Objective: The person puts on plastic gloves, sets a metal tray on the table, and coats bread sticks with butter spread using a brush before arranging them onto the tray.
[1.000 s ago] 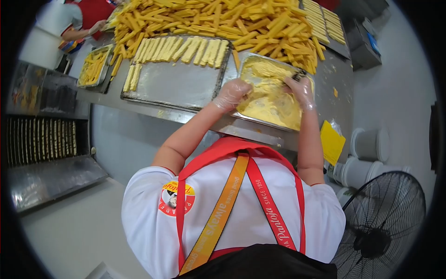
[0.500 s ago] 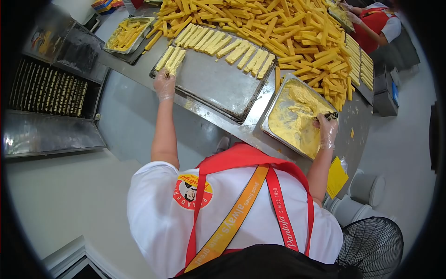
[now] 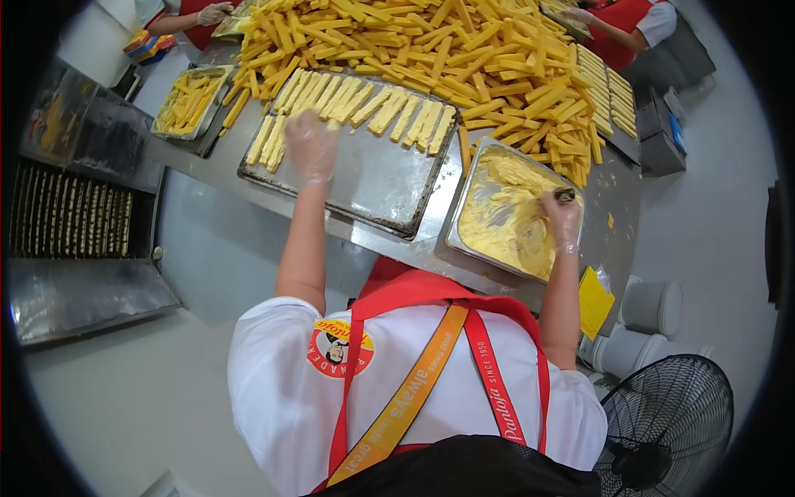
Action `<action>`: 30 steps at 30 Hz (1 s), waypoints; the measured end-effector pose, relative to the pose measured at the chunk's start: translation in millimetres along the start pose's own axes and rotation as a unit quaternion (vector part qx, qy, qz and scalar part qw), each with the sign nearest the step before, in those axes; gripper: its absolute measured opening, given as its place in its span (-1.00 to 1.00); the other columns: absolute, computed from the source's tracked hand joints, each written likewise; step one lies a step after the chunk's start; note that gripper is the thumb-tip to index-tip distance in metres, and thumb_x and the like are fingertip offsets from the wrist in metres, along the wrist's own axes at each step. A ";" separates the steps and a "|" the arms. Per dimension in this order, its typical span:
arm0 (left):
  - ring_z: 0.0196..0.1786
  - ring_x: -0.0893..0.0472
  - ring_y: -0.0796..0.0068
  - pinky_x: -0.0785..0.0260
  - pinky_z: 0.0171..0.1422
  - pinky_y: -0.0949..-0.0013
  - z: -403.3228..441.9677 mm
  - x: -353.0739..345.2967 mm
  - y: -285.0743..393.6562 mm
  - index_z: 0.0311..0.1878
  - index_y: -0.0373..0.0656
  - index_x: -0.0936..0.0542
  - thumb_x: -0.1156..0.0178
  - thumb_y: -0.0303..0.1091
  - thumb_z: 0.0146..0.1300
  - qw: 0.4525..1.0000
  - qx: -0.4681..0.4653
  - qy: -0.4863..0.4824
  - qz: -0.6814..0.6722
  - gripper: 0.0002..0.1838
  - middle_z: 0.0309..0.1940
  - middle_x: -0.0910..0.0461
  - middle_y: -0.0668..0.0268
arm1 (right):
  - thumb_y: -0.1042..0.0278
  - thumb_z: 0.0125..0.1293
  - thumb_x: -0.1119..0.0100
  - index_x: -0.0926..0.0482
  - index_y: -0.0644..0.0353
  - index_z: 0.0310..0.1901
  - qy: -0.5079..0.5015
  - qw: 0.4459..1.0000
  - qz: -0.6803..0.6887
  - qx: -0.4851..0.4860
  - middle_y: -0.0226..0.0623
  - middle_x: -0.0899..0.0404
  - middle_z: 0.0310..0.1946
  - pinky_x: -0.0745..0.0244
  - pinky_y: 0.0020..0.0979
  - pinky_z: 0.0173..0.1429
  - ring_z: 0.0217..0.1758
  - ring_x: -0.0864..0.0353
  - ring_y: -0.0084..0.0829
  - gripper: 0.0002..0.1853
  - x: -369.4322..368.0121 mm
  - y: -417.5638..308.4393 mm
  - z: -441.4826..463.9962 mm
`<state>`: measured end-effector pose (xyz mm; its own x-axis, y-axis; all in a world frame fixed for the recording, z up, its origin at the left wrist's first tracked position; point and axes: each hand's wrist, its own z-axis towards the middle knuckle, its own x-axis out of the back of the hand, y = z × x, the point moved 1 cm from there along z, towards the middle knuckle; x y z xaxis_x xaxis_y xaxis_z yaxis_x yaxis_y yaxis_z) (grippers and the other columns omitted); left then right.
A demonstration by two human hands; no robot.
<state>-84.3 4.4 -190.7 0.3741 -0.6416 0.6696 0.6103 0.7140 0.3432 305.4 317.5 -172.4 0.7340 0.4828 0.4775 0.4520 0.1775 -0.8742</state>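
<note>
My gloved left hand (image 3: 310,149) is above the left part of a flat metal baking tray (image 3: 385,178), beside a few cream-coated sticks (image 3: 267,142). Motion smears its fingers, so whether anything is in them cannot be made out. A row of coated sticks (image 3: 364,103) lies along the tray's far side. At the right, my gloved right hand (image 3: 562,222) is closed around a dark-handled tool (image 3: 565,195); its working end is hidden. That hand is over a deep metal pan (image 3: 455,232) holding pale yellow cream (image 3: 505,203).
Beyond the tray rises a big heap of plain yellow sticks (image 3: 497,62). A smaller pan (image 3: 224,83) stands far left, filled trays (image 3: 609,91) right. Two co-workers' gloved hands (image 3: 215,13) show at the far edge. A rack (image 3: 70,211) is left, a fan (image 3: 662,427) lower right.
My left hand has left the near ends of the left coated sticks and moved up and right over the tray. My right hand stays at the cream pan. The view has shifted slightly.
</note>
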 end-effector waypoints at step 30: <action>-0.29 -0.66 0.21 -0.58 -0.20 0.21 86.7 -73.4 186.4 -0.02 0.03 -0.61 -0.34 -0.42 0.13 0.877 -0.329 -0.174 -0.302 -0.69 -0.12 -0.64 0.19 | 0.34 0.22 -0.35 -0.61 0.28 -0.28 -0.094 0.995 0.015 0.030 -0.34 -0.63 -0.52 -0.51 -0.37 -0.32 -0.49 -0.56 -0.51 -0.82 6.7 5.3 -19.9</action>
<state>-58.5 208.9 -118.8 -0.3231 -0.6406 0.6966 0.9378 -0.1176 0.3268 322.8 304.6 -172.1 0.6367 0.6390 0.4316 0.3964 0.2088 -0.8940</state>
